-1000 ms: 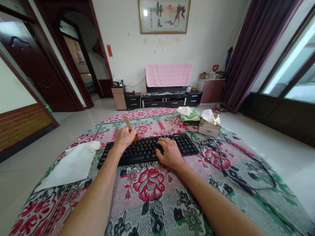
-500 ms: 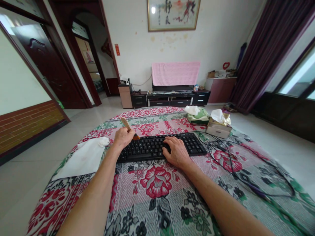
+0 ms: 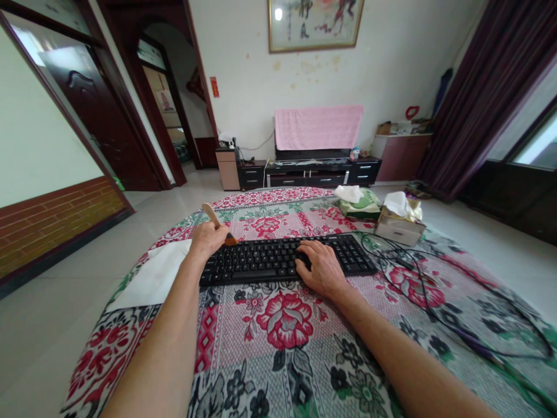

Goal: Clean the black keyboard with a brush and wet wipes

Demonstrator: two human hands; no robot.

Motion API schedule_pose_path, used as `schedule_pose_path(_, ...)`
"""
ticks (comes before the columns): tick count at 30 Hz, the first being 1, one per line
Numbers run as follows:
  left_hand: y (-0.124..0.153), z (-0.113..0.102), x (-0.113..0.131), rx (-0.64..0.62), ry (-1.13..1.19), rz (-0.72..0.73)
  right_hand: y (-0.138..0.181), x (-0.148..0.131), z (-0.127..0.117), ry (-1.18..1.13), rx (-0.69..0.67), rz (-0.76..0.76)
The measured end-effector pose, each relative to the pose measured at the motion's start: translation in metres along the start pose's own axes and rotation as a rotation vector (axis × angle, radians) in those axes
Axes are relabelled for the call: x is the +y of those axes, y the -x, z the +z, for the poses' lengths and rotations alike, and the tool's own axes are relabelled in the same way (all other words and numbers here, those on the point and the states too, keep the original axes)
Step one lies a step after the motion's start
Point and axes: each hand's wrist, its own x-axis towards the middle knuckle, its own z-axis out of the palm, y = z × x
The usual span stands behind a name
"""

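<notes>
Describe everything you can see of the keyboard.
The keyboard is black and looks plastic, with pale key markings and a number pad at its right end. It lies flat on the tablecloth. The right hand rests on its keys; the left hand holds a brush near its far left corner.

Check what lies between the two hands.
In the head view, part of the black keyboard lies there, with the lower end of the brush beside the left hand.

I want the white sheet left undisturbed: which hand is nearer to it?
Left. The left hand, gripping the wooden-handled brush, is just to the right of the white sheet; the right hand is farther right, resting on the keyboard.
</notes>
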Motion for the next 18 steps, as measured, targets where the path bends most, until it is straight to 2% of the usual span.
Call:
schedule_pose_path(3,0.000,0.003,-0.003,-0.022,-0.072,-0.004,0.000,0.000,0.000,0.001,-0.003,-0.003)
schedule_pose_path(8,0.000,-0.006,-0.015,0.033,-0.193,-0.092,0.000,0.001,0.001,0.001,-0.003,-0.006)
schedule_pose_path(11,0.002,-0.010,-0.009,0.087,-0.198,-0.085,0.000,0.000,0.000,0.001,-0.003,-0.001)
schedule_pose_path(14,0.007,-0.004,0.009,0.131,-0.093,-0.005,0.000,-0.001,-0.001,0.004,-0.007,0.001)
schedule_pose_path(18,0.013,0.018,0.030,0.046,0.154,0.122,0.000,-0.001,-0.002,0.006,-0.007,-0.005)
